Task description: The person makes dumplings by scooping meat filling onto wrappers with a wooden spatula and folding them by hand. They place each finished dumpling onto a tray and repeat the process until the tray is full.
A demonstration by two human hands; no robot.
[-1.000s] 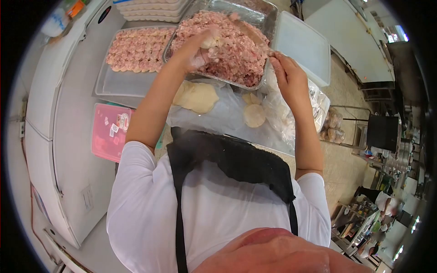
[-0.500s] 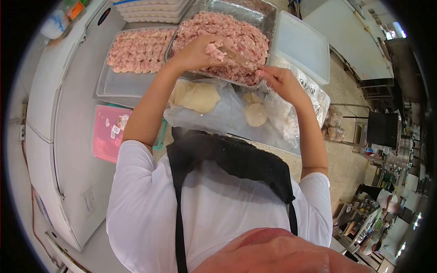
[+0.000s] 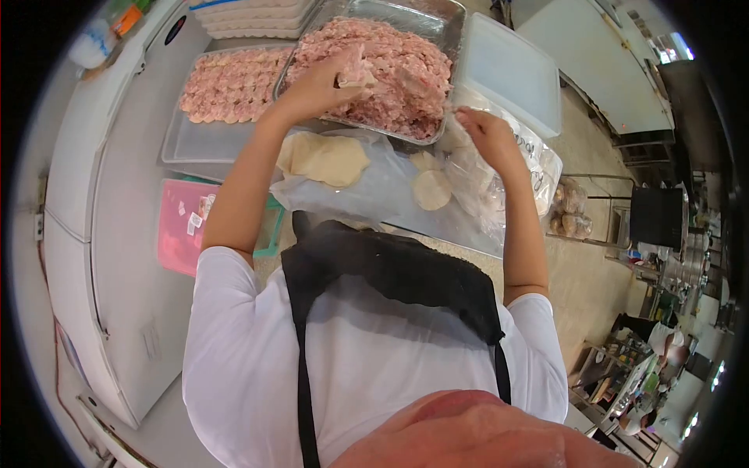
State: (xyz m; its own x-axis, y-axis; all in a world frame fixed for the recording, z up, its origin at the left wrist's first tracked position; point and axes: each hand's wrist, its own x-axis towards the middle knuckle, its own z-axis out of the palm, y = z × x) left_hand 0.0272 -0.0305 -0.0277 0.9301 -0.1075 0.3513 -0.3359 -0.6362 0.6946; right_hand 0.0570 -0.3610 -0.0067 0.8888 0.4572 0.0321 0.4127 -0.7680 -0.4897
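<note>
1 left hand (image 3: 314,92), fingers (image 3: 346,94) curled around meat (image 3: 356,67)

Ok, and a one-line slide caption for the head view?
The left hand holds some minced meat over a heaped tray, beside rows of meat-topped pieces.

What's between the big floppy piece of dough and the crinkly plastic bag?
A round piece of dough and some smaller bits lie between the big floppy dough and the crinkly bag, as the head view shows.
</note>
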